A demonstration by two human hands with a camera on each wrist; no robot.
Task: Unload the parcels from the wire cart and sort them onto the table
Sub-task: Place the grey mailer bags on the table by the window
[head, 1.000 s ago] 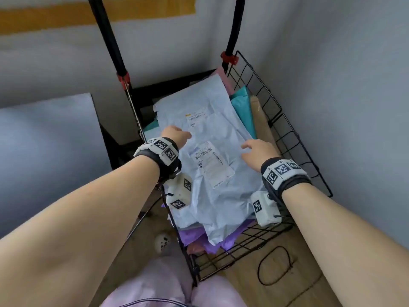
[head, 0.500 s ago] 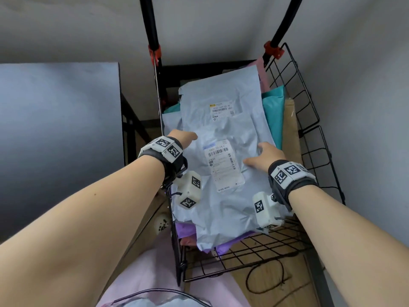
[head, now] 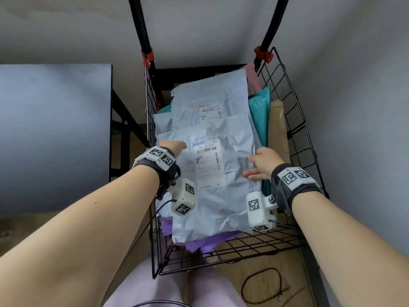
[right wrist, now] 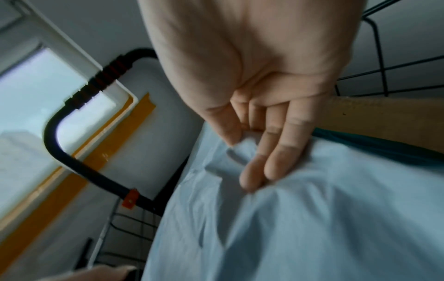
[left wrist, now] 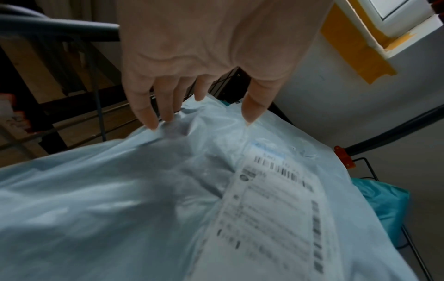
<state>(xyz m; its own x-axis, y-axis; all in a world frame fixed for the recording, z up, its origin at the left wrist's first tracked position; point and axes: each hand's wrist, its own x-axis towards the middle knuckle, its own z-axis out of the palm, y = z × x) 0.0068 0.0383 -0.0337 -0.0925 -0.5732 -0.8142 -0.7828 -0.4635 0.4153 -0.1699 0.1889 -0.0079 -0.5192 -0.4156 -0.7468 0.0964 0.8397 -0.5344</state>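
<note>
A black wire cart (head: 294,120) holds a stack of soft parcels. On top lies a pale blue mailer (head: 221,202) with a white barcode label. My left hand (head: 174,146) is at its left edge, with straight fingers (left wrist: 165,106) and thumb (left wrist: 254,106) touching the film. At the right edge, my right hand (head: 259,162) rests on the mailer. Its thumb (right wrist: 225,125) and curled first fingers pinch a fold of film, and the other fingers (right wrist: 276,157) lie flat. A second pale mailer (head: 210,96) lies further back.
Under the mailers are a teal parcel (head: 260,114), a purple one (head: 210,240), a pink one (head: 252,78) and a brown cardboard box (head: 277,129) along the right wall. A grey table (head: 55,129) stands left of the cart. A black cable loop (head: 261,286) lies on the floor.
The view has swung so the cart sits in the middle. Both hands stay at the top mailer's edges; the right hand has slid slightly nearer along the right edge.
</note>
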